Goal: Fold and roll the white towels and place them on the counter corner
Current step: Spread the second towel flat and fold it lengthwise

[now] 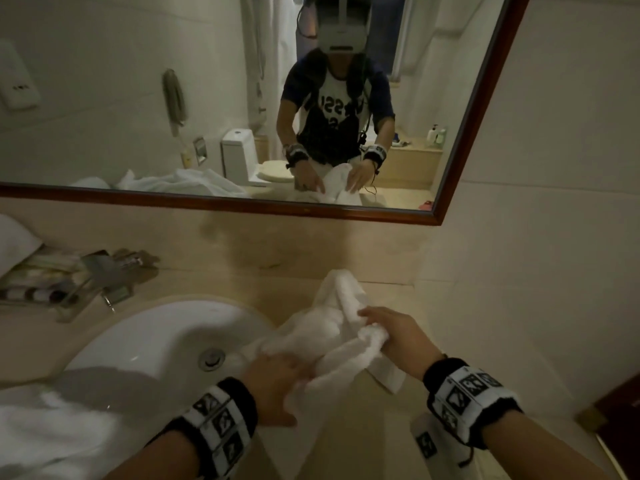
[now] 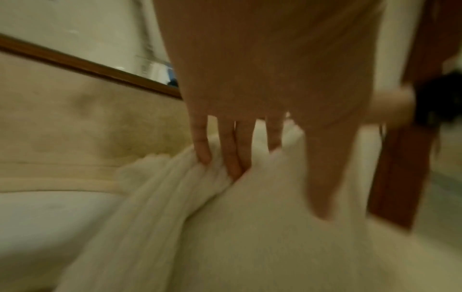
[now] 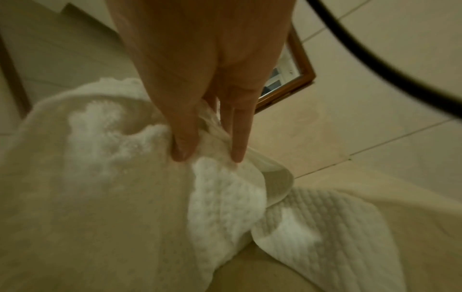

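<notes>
A white towel (image 1: 329, 341) lies bunched on the beige counter (image 1: 346, 452), right of the sink. My left hand (image 1: 292, 393) is on its near end. In the left wrist view the straight fingers (image 2: 232, 170) press their tips into the gathered folds of the towel (image 2: 200, 237), with the thumb laid flat on it. My right hand (image 1: 372, 327) pinches a raised fold near the towel's right side. In the right wrist view the thumb and fingers of that hand (image 3: 210, 157) close on the fold of the towel (image 3: 100, 197). A second white towel (image 1: 52, 427) is heaped at the sink's near left edge.
The white sink basin (image 1: 166, 341) sits left of the towel, with a tap (image 1: 104, 271) and a tray of toiletries (image 1: 41, 282) behind it. A wood-framed mirror (image 1: 436, 216) hangs above the counter. The tiled wall (image 1: 536, 271) closes the right side; a wooden door frame (image 1: 616, 403) stands near right.
</notes>
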`<state>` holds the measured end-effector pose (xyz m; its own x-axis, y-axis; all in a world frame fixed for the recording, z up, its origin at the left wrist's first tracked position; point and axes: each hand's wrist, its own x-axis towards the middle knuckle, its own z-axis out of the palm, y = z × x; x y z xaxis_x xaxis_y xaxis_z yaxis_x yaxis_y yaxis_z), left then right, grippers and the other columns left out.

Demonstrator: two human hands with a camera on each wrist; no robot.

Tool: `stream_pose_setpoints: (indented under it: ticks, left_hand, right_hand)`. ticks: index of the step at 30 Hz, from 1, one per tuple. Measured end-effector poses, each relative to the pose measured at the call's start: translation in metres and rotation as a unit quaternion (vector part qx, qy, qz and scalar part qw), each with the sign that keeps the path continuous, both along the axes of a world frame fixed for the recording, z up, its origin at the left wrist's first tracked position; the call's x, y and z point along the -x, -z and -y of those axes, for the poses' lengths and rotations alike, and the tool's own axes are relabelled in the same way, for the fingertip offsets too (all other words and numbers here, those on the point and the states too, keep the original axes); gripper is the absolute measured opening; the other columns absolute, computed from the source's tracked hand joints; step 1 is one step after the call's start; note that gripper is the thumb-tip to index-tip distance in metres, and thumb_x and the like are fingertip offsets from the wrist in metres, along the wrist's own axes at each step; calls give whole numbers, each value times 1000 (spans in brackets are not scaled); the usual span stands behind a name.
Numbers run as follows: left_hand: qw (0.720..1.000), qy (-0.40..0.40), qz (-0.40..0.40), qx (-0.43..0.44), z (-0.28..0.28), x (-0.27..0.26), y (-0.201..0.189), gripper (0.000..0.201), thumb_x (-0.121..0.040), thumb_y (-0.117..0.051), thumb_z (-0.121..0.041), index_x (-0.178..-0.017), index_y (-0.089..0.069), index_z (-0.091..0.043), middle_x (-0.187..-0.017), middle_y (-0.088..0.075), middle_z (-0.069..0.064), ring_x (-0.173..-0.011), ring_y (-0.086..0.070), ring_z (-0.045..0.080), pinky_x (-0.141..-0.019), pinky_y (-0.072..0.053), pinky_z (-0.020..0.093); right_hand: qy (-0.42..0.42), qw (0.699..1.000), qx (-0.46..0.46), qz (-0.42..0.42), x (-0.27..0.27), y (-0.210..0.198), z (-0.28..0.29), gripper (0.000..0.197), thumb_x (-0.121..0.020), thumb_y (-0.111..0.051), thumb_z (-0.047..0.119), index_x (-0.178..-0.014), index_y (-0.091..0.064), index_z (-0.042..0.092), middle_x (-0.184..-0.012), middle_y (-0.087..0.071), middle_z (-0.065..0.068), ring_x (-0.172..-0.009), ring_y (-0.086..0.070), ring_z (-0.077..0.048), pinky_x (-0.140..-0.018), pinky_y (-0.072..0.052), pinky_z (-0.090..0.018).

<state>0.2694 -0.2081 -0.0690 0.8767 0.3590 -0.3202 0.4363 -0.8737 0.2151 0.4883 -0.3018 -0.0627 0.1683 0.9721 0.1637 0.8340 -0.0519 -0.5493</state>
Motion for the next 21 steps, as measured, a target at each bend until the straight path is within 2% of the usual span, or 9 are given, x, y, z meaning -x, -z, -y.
stream_pose_setpoints:
  ticks: [2,4,7,10,13,15,17,19,21]
  left_hand:
    - [997,9,-36,-65,9,5,16,39,-96,-41,-22,-134,-45,-21,-138,-49,4,-128,-41,23,-108,-26,31]
    - [998,-22,-27,-50,8,8,25,34,-96,-38,-18,-127,-52,-18,-132,-54,5,-124,-45,23,-103,-30,30]
    - [992,-59,-45,105,1,11,18,17,-89,-56,-22,-106,-58,-21,-93,-59,-6,-95,-54,15,-78,-40,21]
    - [946,2,-118,301,12,11,-3,20,-85,-66,-23,-101,-56,-29,-66,-55,-19,-60,-53,-9,-57,-39,1]
    - [908,50,-136,394,29,6,-4,15,-88,-62,-24,-101,-63,-33,-66,-63,-23,-66,-58,-12,-68,-42,0]
    - [940,13,-52,337,31,2,12,15,-88,-61,-27,-101,-62,-35,-76,-63,-21,-79,-58,-5,-75,-40,3]
    - [991,-28,42,123,23,1,27,32,-85,-60,-35,-116,-54,-35,-106,-57,-13,-100,-52,6,-88,-39,13]
    - [998,-36,21,-40,17,4,47,58,-81,-57,-45,-134,-37,-34,-136,-38,-7,-126,-37,16,-103,-31,30]
    - [997,-54,-33,-53,16,7,59,65,-81,-55,-47,-139,-29,-32,-145,-26,-4,-134,-27,20,-107,-29,37]
  right_hand:
    - [-3,1000,-1,14,-6,-1,19,27,-85,-60,-1,-112,-64,-1,-116,-64,-15,-107,-59,-17,-89,-39,-5]
    - [25,999,4,28,-14,-6,35,19,-84,-60,-1,-101,-68,-2,-109,-67,-16,-102,-64,-24,-90,-47,-26]
    - [28,995,40,82,-29,-16,58,15,-86,-63,7,-96,-70,-1,-110,-70,-12,-102,-66,-24,-90,-47,-27]
    - [-3,967,210,145,-37,-16,84,21,-89,-57,13,-105,-70,13,-113,-69,0,-104,-62,-16,-85,-39,-14]
    - [-18,905,392,165,-33,-1,107,30,-85,-57,6,-112,-67,15,-122,-64,-4,-112,-58,-19,-94,-40,-21]
    - [-15,880,458,126,-27,8,115,40,-86,-52,-3,-119,-65,17,-135,-54,-4,-123,-50,-22,-103,-39,-26]
    - [-6,879,468,92,-18,13,116,48,-89,-43,-7,-126,-59,19,-143,-43,-4,-130,-43,-25,-108,-33,-28]
    - [7,887,447,114,-7,22,111,49,-93,-39,0,-134,-50,24,-147,-37,-2,-135,-36,-22,-110,-30,-29]
    - [-4,902,412,128,9,35,102,46,-95,-42,10,-138,-44,27,-146,-38,-5,-135,-36,-23,-110,-29,-31]
